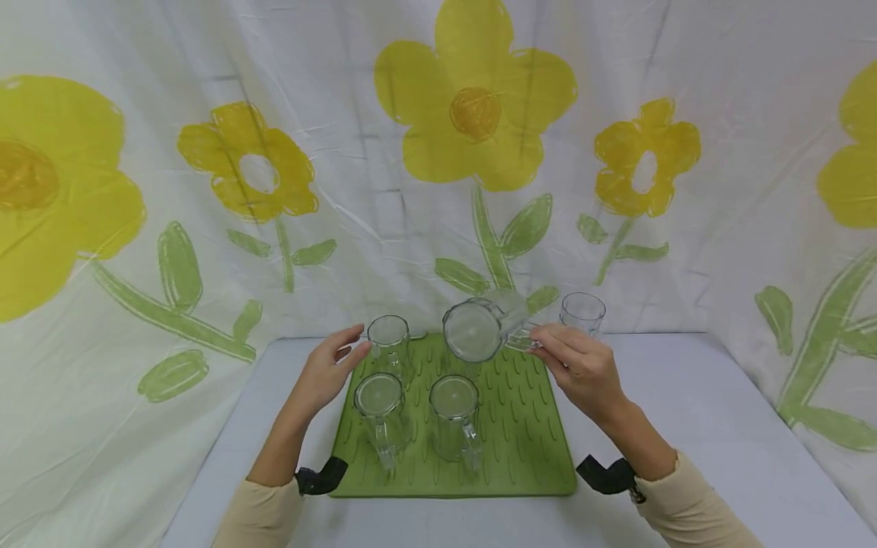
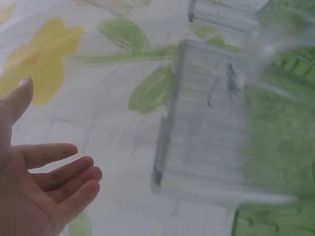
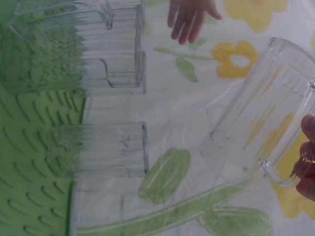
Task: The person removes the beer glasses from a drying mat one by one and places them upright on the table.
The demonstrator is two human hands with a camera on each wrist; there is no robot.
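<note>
My right hand (image 1: 582,369) grips the handle of a clear glass mug (image 1: 473,331), which hangs tilted above the back of a green drying mat (image 1: 521,457). In the right wrist view the same mug (image 3: 268,113) leans, with fingertips (image 3: 307,184) curled round its handle. My left hand (image 1: 332,365) is beside a glass mug (image 1: 388,335) at the mat's back left; its relaxed fingers hold nothing, as the left hand (image 2: 54,187) also shows in the left wrist view. Closer in, a front-left mug (image 1: 380,403) and a front-middle mug (image 1: 454,407) stand bottom up on the mat.
Another clear glass (image 1: 582,308) stands at the back right, off the mat and partly hidden behind my right hand. The mat lies on a white table (image 1: 658,380). A white curtain (image 1: 384,251) with yellow flowers hangs at the table's back edge.
</note>
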